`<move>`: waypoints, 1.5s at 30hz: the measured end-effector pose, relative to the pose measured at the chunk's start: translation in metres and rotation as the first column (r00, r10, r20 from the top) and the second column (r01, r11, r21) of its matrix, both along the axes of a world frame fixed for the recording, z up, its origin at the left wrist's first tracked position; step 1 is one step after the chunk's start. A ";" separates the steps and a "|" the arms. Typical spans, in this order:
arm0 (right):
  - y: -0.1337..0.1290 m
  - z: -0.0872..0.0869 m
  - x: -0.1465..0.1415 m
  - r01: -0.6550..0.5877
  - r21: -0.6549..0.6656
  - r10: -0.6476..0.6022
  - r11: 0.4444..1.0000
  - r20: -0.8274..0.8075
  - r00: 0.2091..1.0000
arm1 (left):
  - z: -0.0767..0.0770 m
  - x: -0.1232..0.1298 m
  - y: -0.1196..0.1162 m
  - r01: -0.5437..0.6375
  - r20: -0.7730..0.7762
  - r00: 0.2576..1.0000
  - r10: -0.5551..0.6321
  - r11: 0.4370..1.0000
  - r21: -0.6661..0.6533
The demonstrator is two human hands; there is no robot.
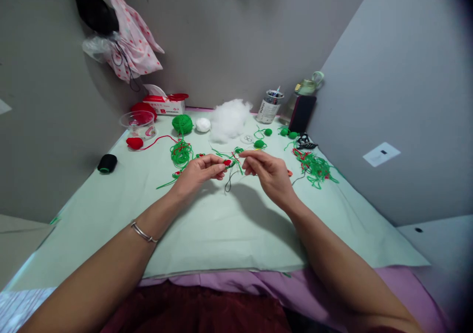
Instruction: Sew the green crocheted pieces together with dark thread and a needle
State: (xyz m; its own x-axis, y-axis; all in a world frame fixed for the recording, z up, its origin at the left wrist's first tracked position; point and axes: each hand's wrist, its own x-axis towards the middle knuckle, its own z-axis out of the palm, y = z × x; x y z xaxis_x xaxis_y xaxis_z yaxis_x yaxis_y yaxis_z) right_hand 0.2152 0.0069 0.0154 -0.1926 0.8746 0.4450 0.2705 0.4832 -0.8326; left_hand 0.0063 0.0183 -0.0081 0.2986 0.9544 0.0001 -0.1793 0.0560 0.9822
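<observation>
My left hand [205, 169] pinches a small red and green crocheted piece [227, 163] between thumb and fingertips, over the middle of the table. Just right of it, my right hand [266, 171] is closed in a pinch at about the same height; what its fingertips hold is too small to make out. Green yarn ends stick out around the piece, and a dark thread [228, 185] hangs in a loop below it. Small green balls [259, 144] lie beyond my right hand. A tangle of green yarn [181, 153] rests beyond my left hand.
White stuffing [230, 119], a green yarn ball [182, 124] and a white ball [203, 124] sit at the back. A pen jar [269, 108] and phone [303, 114] stand back right. Green and red yarn scraps [318, 169] lie right, a black spool [107, 163] left.
</observation>
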 end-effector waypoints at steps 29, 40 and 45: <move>-0.002 0.002 0.006 0.041 0.137 -0.071 0.990 0.219 0.973 | 0.002 -0.001 -0.001 -0.007 -0.061 0.998 0.007 1.000 0.007; 0.005 0.009 0.010 -0.180 -0.235 0.178 0.955 -0.033 0.984 | 0.003 -0.001 -0.003 0.168 0.037 0.985 -0.166 0.985 -0.038; 0.007 0.004 0.009 -0.130 -0.153 0.144 0.980 0.082 0.986 | 0.002 0.001 -0.005 0.187 0.037 0.982 -0.185 0.982 -0.038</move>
State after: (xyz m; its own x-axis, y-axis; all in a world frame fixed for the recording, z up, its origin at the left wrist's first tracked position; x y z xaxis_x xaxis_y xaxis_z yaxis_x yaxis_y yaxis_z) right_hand 0.2245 0.0135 0.0192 -0.3495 0.8914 0.2885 0.2894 0.3955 -0.8717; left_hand 0.0075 0.0136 -0.0058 0.4714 0.8816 -0.0249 -0.1946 0.1316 0.9720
